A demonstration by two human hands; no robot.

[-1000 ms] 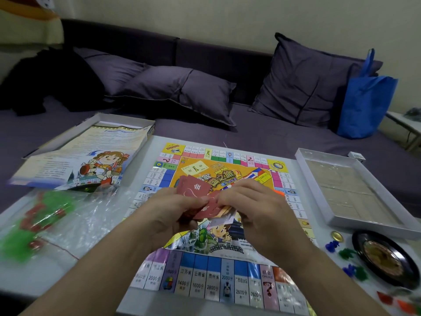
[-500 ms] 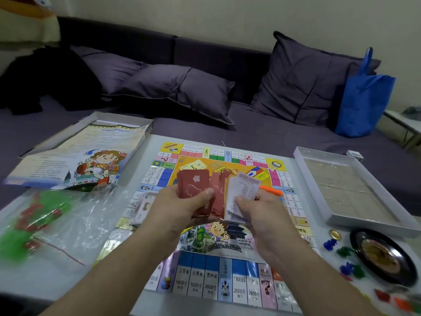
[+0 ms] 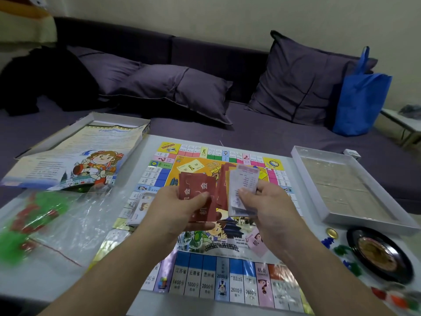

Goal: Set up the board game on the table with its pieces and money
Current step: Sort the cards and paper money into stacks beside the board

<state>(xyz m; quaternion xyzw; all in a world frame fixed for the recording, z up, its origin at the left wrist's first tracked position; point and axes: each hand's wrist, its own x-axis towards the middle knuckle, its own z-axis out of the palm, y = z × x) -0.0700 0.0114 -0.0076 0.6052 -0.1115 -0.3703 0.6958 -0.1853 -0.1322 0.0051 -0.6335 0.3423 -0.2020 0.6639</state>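
Observation:
The colourful game board [image 3: 205, 283] lies flat on the white table [image 3: 27, 279]. Above its middle my left hand [image 3: 173, 213] grips a fan of red cards [image 3: 197, 190], thumb on top. My right hand [image 3: 264, 206] pinches a stack of pale printed cards [image 3: 242, 185], with a few red cards behind them. A pink chance card [image 3: 256, 244] lies on the board under my right wrist. A stack of paper money [image 3: 141, 206] rests on the board's left side.
A clear bag of green and red pieces [image 3: 34, 224] lies at left, below the box lid with its rule sheet [image 3: 75, 156]. At right stand the white box tray [image 3: 350, 188], a black roulette spinner [image 3: 378, 254] and loose coloured pawns [image 3: 341, 249]. A sofa sits behind.
My hands have drawn apart, splitting the cards: red ones stay in my left hand, the pale stack in my right. The view has dropped slightly toward the board.

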